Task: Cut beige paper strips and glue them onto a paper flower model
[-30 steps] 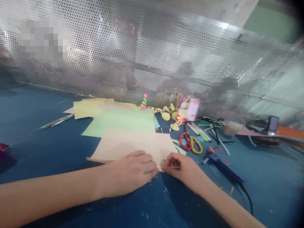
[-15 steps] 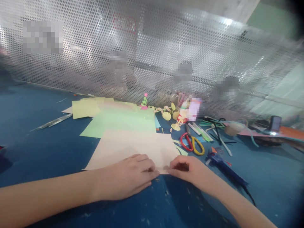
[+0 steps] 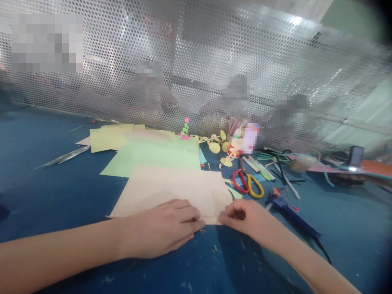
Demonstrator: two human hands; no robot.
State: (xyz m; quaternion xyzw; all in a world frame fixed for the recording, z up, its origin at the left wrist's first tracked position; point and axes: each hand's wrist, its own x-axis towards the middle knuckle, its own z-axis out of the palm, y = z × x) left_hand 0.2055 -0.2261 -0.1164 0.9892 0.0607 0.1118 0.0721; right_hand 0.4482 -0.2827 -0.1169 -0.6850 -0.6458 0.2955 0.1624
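A pale pinkish-white sheet of paper lies before me, a narrow strip along its near edge turned up in a fold. My left hand rests over that edge, its fingers together and curled, thumb and fingertips gripping the fold near the middle. Toward the right corner, my right hand pinches the same folded edge between thumb and forefinger. Part of the near edge is hidden under my left hand. Beyond the sheet, and partly under it, lies light green paper.
Yellow paper lies farther back. Scissors with red and yellow handles and a blue glue gun are at right. Behind them are glue sticks and paper flower pieces. A perforated metal screen closes the back.
My right hand has slid slightly right along the folded edge, so more of the fold shows between my hands. The left hand stays in about the same place.
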